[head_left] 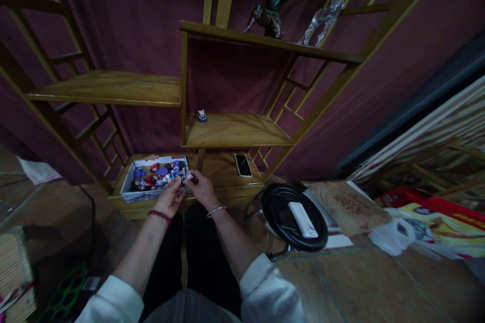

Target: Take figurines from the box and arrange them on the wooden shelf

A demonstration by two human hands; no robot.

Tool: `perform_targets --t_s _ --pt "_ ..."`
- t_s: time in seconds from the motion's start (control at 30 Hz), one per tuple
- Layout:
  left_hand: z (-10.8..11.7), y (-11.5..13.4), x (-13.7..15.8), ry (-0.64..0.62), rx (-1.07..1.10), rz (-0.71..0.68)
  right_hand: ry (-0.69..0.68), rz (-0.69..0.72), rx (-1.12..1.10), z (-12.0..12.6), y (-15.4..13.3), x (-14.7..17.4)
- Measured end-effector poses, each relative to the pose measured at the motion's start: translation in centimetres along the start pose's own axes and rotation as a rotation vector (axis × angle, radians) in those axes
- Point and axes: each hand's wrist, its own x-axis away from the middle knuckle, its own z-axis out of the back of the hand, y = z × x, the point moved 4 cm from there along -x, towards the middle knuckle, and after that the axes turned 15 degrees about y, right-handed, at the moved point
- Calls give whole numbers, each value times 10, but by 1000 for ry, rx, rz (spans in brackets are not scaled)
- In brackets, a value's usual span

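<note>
My left hand and my right hand meet at the right front corner of an open white box. Between their fingertips is a small figurine, pinched from both sides; its details are too small to make out. Several small figurines in blue, red, white and black lie jumbled in the box. One more little figurine with a dark base stands upright at the left end of the middle shelf.
A phone lies on the lowest shelf, right of my hands. Above stand a green-and-brown statue and a clear deer figure. To the right, a black round stool bears a white packet. A plastic bag lies on the floor.
</note>
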Motion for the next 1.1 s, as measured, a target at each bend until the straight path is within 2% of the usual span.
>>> perform_targets --t_s 0.7,1.1 --pt "-5 -5 4 -45 83 -23 27 -21 0 5 3 2" --pt "-2 -9 -6 -62 107 -28 16 -49 3 9 2 4"
